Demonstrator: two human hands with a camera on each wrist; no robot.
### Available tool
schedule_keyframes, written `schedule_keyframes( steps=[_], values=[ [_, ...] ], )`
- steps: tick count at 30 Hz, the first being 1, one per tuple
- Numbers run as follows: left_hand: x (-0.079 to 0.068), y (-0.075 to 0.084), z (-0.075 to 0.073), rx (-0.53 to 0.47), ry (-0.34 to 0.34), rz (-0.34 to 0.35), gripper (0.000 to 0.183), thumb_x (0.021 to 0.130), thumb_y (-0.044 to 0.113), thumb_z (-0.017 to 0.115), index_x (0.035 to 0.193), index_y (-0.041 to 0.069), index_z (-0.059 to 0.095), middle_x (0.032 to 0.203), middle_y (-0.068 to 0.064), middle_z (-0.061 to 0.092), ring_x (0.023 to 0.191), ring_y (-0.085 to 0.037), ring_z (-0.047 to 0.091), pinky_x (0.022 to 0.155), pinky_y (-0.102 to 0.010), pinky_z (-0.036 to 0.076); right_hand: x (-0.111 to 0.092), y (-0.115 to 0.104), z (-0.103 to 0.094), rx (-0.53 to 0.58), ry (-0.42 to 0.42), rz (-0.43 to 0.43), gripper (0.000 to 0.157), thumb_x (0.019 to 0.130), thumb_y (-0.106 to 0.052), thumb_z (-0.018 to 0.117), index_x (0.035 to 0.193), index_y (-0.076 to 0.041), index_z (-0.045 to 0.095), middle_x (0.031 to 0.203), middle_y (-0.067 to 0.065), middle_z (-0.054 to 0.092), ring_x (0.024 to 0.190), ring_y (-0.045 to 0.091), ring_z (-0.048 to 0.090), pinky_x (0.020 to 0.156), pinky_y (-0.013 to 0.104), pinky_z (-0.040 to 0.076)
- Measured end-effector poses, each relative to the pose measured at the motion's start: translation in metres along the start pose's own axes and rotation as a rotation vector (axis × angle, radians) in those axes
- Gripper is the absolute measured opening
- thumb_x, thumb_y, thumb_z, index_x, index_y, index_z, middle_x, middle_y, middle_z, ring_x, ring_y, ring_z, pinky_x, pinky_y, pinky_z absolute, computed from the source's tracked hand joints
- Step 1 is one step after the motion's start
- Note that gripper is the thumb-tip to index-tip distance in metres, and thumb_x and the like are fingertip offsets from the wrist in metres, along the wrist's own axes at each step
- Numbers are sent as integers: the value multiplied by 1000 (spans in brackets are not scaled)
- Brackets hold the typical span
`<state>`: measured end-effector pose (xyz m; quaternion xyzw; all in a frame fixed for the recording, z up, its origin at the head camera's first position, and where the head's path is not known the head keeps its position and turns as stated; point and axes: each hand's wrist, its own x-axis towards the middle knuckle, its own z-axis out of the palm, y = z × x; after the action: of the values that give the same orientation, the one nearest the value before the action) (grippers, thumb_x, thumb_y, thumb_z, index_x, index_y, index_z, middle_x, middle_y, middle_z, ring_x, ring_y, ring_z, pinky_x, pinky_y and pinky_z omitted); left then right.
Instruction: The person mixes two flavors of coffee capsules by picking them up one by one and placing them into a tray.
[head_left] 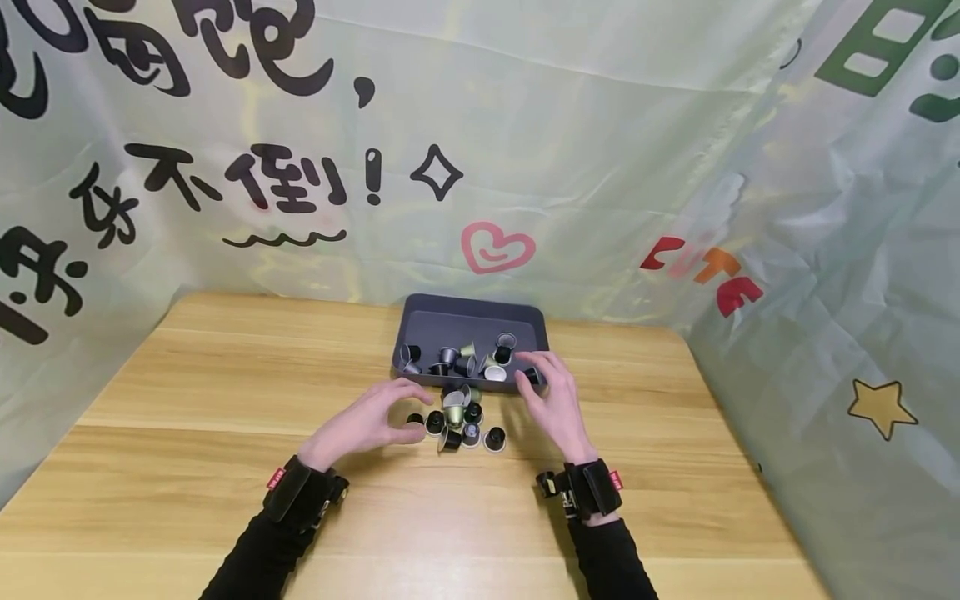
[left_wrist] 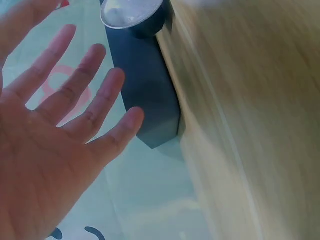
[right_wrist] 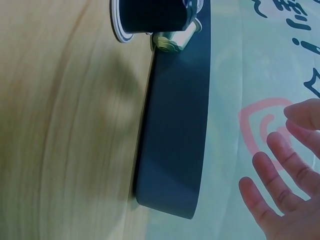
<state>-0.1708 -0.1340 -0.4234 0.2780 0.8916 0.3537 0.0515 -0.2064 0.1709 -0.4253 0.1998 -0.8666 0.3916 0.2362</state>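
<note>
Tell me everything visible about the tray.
The tray is dark grey, rectangular and shallow, with rounded corners and a matte finish, perhaps metal or plastic. It lies flat on the table, toward the far edge. Capsules lie inside, mostly along its near side. The right hand is by its near right corner; contact is unclear.

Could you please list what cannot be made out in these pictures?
Head view: near right corner of the tray, hidden by the right hand.
Head view: any print on the loose capsules, too small to read.
Left wrist: part of the silver-lidded capsule, cut off by the top edge.
Right wrist: part of the black capsule, likewise cut off.
</note>
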Motion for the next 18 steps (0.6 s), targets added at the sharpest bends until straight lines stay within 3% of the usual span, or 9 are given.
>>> schedule_keyframes(
  steps=[10,18],
  values=[
    [3,2,5,33,-57,67,48,84,18,79,129,11,63,137,-11,62,130,-38,54,111,-66,41,0,-2,1,3,9,-12,29,89,-3,70,118,-2,70,115,15,70,110,32,65,102,46,51],
    [4,-4,7,42,-103,66,39,81,3,76,118,8,66,127,-11,67,123,-34,60,109,-56,47,-1,0,2,8,16,-25,28,89,-2,70,117,-1,70,114,15,70,108,32,65,101,46,51]
  ],
)
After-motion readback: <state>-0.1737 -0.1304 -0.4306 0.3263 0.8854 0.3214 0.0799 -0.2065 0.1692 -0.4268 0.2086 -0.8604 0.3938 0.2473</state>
